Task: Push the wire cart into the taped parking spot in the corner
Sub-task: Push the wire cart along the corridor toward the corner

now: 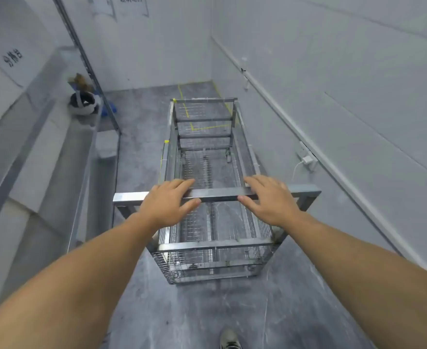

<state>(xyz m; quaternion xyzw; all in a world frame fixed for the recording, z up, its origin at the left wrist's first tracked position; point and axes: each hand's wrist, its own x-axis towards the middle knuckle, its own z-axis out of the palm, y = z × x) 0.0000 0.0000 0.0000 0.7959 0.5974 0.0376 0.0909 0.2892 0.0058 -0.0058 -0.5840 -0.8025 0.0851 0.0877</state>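
Note:
The wire cart (215,246), a steel frame with mesh sides and floor, stands lengthwise ahead of me, pointing at the far corner. Its flat handle bar (218,193) is nearest me. My left hand (167,202) lies over the bar left of middle, fingers on top and thumb underneath. My right hand (270,200) holds the bar right of middle in the same way. Yellow tape (207,127) marking the parking spot shows on the grey floor through the cart's far end and runs to the back wall. The cart's far end overlaps the near tape line.
A long steel workbench (56,159) runs along the left, with a white helmet (82,103) on its far end. A blue object (106,109) lies on the floor past it. The right wall has a socket with a white charger (307,159). My shoe (230,340) is below.

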